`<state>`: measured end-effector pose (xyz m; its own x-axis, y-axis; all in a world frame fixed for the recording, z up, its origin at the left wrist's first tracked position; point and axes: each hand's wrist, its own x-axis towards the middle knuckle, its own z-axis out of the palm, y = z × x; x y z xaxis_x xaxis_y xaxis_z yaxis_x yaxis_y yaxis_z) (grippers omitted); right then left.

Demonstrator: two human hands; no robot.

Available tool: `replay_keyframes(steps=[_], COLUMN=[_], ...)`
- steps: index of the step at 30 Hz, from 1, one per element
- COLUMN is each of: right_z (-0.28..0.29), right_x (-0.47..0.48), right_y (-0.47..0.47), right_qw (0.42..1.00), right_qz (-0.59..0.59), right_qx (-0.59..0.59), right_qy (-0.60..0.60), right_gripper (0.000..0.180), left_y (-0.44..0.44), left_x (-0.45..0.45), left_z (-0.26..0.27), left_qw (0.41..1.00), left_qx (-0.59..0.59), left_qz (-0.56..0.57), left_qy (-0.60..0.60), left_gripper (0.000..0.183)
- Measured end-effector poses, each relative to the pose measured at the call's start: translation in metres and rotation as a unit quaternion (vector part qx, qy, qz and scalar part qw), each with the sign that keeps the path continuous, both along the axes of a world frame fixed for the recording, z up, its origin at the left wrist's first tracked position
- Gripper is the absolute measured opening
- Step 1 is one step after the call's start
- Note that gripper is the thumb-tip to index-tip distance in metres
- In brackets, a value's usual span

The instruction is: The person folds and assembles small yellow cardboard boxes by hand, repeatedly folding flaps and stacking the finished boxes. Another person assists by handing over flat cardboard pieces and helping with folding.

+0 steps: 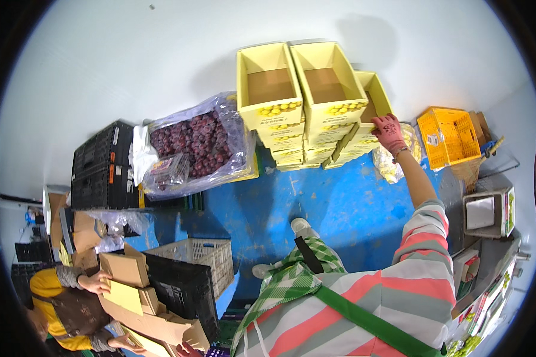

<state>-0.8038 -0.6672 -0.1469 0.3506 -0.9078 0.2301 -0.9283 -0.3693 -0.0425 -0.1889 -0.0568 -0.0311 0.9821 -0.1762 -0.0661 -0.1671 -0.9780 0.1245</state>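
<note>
My right hand (389, 133), in a pink glove, grips the near edge of a yellow cardboard box (377, 89) at the right of the stacks. Beside that box stand two taller stacks, each topped by an open yellow box: one left (270, 107) and one in the middle (335, 107). Grapes are printed on their fronts, and the brown bottoms of the top ones show. Only a bit of my left hand (190, 350), also pink-gloved, shows at the bottom edge, close to brown cardboard (161, 325). What its fingers do is hidden.
A plastic-lined crate of dark grapes (192, 143) stands left of the stacks, beside black crates (102, 165). An orange crate (449, 138) is at right. At lower left, a co-worker (71, 308) handles flat cardboard near a grey crate (210, 259). The floor (277, 209) is blue.
</note>
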Motion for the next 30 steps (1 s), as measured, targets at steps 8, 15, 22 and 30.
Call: replay_keyframes(steps=[8, 15, 22, 30], right_z=[-0.021, -0.006, 0.112, 0.18], right_x=[0.045, 0.365, 0.699, 0.833], right_y=[0.089, 0.226, 0.35, 0.389], right_qw=[0.982, 0.884, 0.655, 0.497], right_qz=[-0.121, 0.277, 0.499, 0.863], right_qx=[-0.116, 0.204, 0.383, -0.084], right_qy=[-0.092, -0.317, -0.419, -0.012], right_gripper=[0.042, 0.026, 0.044, 0.066], left_y=[0.086, 0.166, 0.209, 0.157], left_x=[-0.015, 0.002, 0.099, 0.201], left_z=[-0.022, -0.033, -0.02, 0.047], left_qw=[0.977, 0.943, 0.811, 0.916], left_qx=[-0.203, -0.129, -0.538, -0.066], left_qz=[0.038, 0.216, 0.199, -0.358], left_qy=[-0.059, -0.219, -0.113, -0.167], left_gripper=[0.047, 0.054, 0.062, 0.083])
